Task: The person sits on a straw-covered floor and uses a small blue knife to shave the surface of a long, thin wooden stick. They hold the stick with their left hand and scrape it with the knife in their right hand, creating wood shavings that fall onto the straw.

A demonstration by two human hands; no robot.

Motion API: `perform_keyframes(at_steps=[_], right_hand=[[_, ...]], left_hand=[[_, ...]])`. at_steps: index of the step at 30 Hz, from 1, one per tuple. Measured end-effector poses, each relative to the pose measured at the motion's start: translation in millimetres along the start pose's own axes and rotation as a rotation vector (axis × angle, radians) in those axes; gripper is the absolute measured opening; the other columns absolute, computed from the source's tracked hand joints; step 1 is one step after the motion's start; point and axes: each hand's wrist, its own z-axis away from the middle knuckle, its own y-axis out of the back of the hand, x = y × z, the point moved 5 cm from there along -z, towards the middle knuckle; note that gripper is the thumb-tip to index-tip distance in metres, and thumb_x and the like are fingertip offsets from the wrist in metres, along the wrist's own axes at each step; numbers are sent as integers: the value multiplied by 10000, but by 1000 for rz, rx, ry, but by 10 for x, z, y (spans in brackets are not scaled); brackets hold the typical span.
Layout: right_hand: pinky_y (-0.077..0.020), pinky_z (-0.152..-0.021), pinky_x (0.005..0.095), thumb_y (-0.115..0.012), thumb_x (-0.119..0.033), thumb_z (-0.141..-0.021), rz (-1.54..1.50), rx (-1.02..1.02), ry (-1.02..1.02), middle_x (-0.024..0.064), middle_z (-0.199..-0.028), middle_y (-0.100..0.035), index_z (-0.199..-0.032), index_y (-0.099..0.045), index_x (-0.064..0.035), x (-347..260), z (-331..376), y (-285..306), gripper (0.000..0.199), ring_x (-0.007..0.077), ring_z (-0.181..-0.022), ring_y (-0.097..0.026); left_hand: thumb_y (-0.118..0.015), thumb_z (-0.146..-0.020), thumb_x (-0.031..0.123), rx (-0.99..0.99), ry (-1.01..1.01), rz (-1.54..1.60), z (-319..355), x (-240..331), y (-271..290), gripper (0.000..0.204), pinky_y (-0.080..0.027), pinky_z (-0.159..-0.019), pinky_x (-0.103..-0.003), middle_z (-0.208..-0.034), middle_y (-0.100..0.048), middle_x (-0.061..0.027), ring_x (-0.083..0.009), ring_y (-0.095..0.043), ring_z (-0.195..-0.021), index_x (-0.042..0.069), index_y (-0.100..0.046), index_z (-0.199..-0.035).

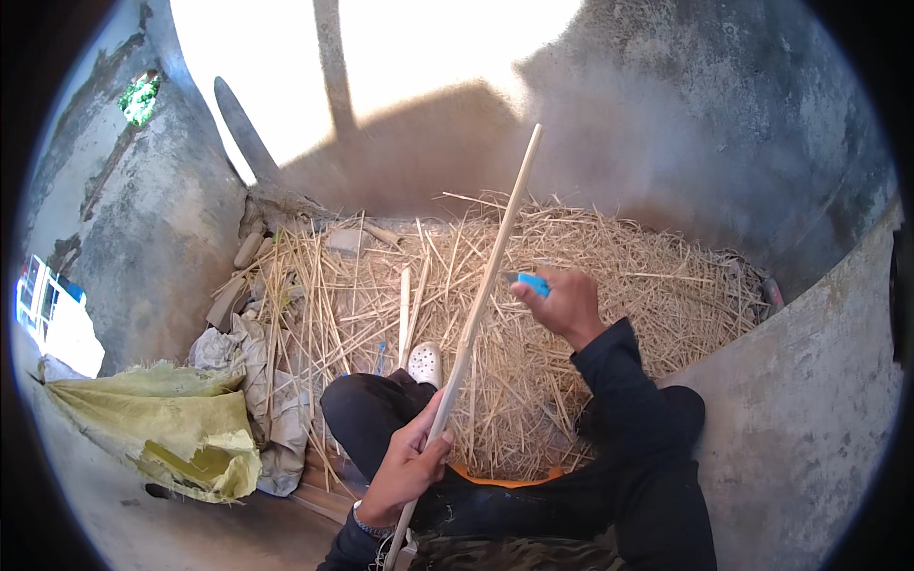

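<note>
My left hand (411, 466) is closed around the lower part of a long, pale wooden stick (486, 285), which slants up and away to the right. The stick looks partly stripped, rougher toward its near end. In my right hand (569, 306) is a blue-handled knife (533, 284), gripped in a fist just right of the stick. Its short grey blade points left toward the stick; whether the two touch I cannot tell. Most of the knife's handle is hidden by my fingers.
Straw-like shavings (647, 285) cover the floor ahead of me. Longer pale strips (405, 309) lie at left, near a white clog (426, 364) on my foot. A torn yellow sack (162, 423) lies at far left. Concrete walls (705, 114) stand around.
</note>
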Motion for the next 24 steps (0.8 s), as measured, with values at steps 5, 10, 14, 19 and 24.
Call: perform_keyframes(at_steps=[5, 10, 14, 19, 24], right_hand=[[-422, -420, 395, -487, -789, -783, -167, -117, 156, 96, -442, -482, -562, -559, -92, -427, 351, -131, 735, 277, -415, -553], [-415, -415, 384, -542, -785, -748, -57, -93, 221, 80, -448, -477, -533, -518, -91, -490, 430, -33, 727, 265, -412, -545], [-402, -393, 360, -545, -795, -736, 43, -23, 277, 75, -412, -476, -531, -529, -89, -434, 407, 26, 735, 249, -368, -532], [-385, -387, 338, -513, -810, -748, 160, 45, 379, 54, -401, -467, -502, -522, -98, -255, 295, 72, 753, 229, -353, -500], [-370, -433, 428, -378, -776, -851, 171, 150, -510, 75, -459, -480, -536, -535, -92, 1424, -193, 781, 769, 264, -443, -522]], left_hand=[[-534, -968, 102, -69, -12, 50, -116, 38, -89, 615, -313, -469, -189, -719, -415, 48, -24, -346, -549, 140, -260, -1516], [-555, -962, 116, -77, -8, 62, -188, 14, -150, 623, -315, -474, -188, -723, -416, 40, -31, -343, -547, 138, -266, -1514], [-545, -962, 102, -71, -31, -35, -230, 25, -191, 619, -313, -475, -186, -720, -408, 50, -28, -352, -548, 145, -269, -1515], [-530, -964, 85, -67, -127, -199, -281, -17, -234, 595, -304, -483, -181, -733, -403, 72, -17, -345, -551, 140, -294, -1507], [-502, -973, 75, -239, 10, -224, 140, -240, -367, 577, -336, -525, -180, -735, -435, 78, -16, -382, -607, 130, -293, -1508]])
